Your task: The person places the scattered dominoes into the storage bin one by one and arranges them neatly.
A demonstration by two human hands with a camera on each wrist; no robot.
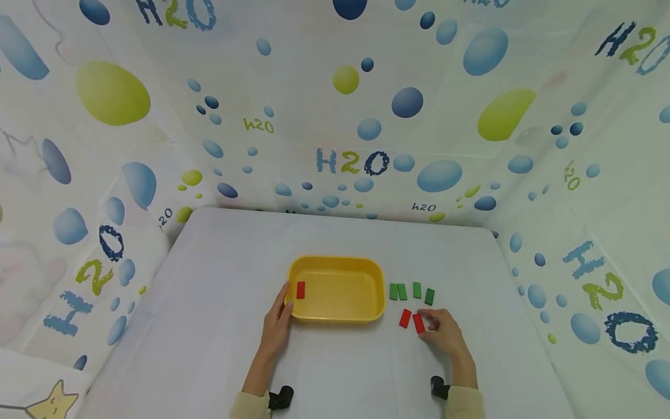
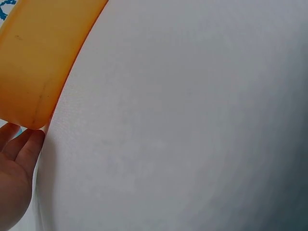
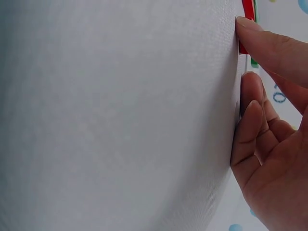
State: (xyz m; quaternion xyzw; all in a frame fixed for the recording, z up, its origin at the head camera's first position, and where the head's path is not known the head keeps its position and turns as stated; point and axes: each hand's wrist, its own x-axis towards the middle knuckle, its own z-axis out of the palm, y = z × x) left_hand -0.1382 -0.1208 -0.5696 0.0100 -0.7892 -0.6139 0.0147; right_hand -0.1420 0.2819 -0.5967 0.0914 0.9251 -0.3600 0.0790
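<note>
My left hand (image 1: 277,326) rests against the left end of a yellow plastic tray (image 1: 335,319), its fingers fairly straight along the outer wall. In the left wrist view, fingertips (image 2: 33,139) touch the end of the tray. One red block (image 1: 300,290) lies inside, near the tray's left wall. Right of the tray, my right hand (image 1: 444,333) pinches a small flat red block (image 1: 419,323) between thumb and forefinger at its two ends, down at the table. Another red block (image 1: 405,318) lies just left of it. The right wrist view shows the thumb against the red block (image 3: 243,47).
Several green blocks lie in a loose row behind the red ones, such as a leftmost green block (image 1: 394,291) and a rightmost green block (image 1: 430,297). A white cloth covers the table (image 1: 209,279). Printed sheets (image 1: 293,105) hang behind and on both sides.
</note>
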